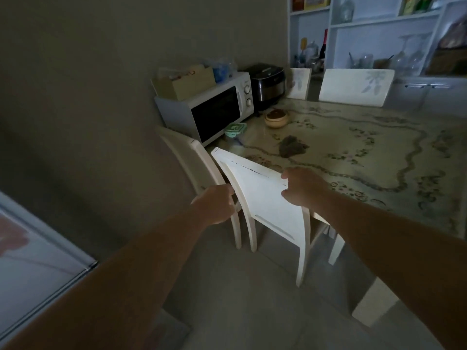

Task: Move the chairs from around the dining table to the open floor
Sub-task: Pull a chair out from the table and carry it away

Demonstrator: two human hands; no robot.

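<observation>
A white chair (262,198) stands at the near side of the dining table (379,147), its backrest facing me. My left hand (217,205) grips the left edge of the backrest. My right hand (303,185) holds the backrest's top right corner. A second white chair (192,157) stands just left of it, against the wall. Two more white chair backs, one (300,83) and another (353,87), show at the table's far side.
A microwave (209,114), a rice cooker (267,82), a small bowl (276,118) and a dark cloth (292,146) sit on the table. White shelves (374,34) with glassware fill the back right. A white appliance (38,261) is at the lower left. Grey floor (240,299) lies below me.
</observation>
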